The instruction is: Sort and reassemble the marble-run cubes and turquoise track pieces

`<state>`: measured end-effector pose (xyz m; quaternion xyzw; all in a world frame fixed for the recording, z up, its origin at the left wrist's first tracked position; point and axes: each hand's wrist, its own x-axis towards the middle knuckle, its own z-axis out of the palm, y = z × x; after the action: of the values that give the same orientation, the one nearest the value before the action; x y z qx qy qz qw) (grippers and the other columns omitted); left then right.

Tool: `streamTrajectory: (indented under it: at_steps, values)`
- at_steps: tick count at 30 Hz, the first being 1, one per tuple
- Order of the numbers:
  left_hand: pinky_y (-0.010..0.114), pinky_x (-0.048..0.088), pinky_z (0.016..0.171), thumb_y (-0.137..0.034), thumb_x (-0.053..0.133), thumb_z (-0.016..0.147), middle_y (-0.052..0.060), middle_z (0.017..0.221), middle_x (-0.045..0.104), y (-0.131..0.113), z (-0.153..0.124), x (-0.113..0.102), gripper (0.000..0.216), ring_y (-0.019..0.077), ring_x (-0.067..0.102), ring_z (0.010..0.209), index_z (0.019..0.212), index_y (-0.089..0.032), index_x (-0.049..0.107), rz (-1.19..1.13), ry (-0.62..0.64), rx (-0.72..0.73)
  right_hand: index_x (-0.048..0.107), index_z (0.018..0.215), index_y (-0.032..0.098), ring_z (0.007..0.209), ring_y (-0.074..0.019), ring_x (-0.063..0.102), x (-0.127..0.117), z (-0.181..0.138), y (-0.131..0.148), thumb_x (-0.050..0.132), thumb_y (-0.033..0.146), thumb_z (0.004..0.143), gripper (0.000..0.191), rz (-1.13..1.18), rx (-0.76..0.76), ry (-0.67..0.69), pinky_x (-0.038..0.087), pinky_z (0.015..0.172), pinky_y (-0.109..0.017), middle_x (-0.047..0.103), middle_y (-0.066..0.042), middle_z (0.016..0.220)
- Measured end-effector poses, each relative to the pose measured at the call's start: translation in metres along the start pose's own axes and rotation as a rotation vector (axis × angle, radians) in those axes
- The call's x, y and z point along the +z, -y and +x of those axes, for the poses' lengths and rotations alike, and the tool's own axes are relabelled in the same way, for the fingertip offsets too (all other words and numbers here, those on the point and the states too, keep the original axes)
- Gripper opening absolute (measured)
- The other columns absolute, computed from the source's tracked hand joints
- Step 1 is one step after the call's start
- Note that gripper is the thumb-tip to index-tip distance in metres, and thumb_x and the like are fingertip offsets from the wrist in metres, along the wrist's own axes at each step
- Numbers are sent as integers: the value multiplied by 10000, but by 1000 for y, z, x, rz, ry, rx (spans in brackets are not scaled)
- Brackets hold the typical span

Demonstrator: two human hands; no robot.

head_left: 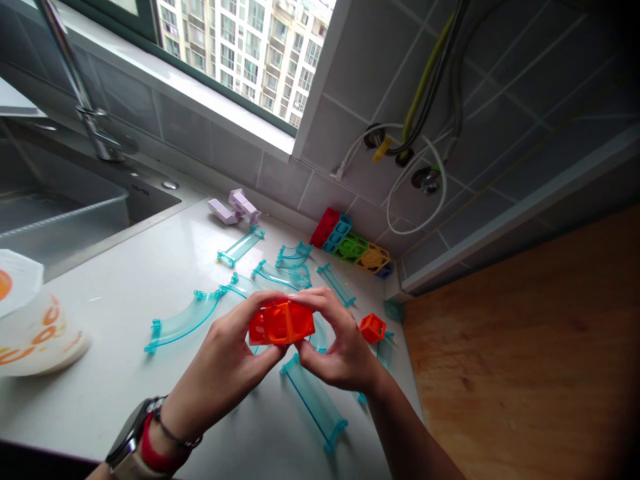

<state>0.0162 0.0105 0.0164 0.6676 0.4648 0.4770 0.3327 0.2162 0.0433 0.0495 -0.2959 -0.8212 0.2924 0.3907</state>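
Observation:
Both hands meet over the white counter and grip an orange plastic cube piece, which looks like two hollow cubes side by side. My left hand pinches its left end, with a watch and a red band at the wrist. My right hand pinches its right end. Under and around the hands lie several clear teal track pieces, curved and straight. One more small orange cube sits just right of my right hand.
A row of red, blue, green and orange-yellow cubes leans against the tiled wall. Lilac blocks lie near the steel sink and tap at left. A white printed bowl stands at far left. A wooden surface lies to the right.

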Motion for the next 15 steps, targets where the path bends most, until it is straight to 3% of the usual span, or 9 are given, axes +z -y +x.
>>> streamTrajectory:
  at_steps: [4,8,11,15]
  values:
    - [319,524,957,-144,722,875,28,1221,689,6,3,-1,436,217,680,1106,1261,-284,578,-126,20,-31,589,1413,294,1196,-255,617,-1,0,2,640,2,743,732,-43,-38,-22,514,1051,-439,671,-57,1266]
    - [325,545,950,-211,768,890,65,1221,684,9,5,-2,386,230,682,1123,1217,-252,568,-431,120,-101,588,1411,294,1149,-261,633,1,-1,3,685,25,729,740,-43,-79,-62,526,1017,-442,690,-56,1241]
    - [272,558,842,-264,808,878,78,1165,706,6,6,-3,416,207,699,1027,1205,-233,552,-631,215,-144,603,1391,294,1129,-266,639,2,-2,6,737,67,733,709,-11,-76,-92,532,996,-439,693,-60,1228]
    - [216,536,778,-233,827,867,54,1126,711,1,7,0,441,134,668,885,1217,-241,558,-696,233,-138,615,1381,282,1113,-253,641,2,-3,8,778,89,728,701,21,-49,-115,533,984,-412,694,-53,1198]
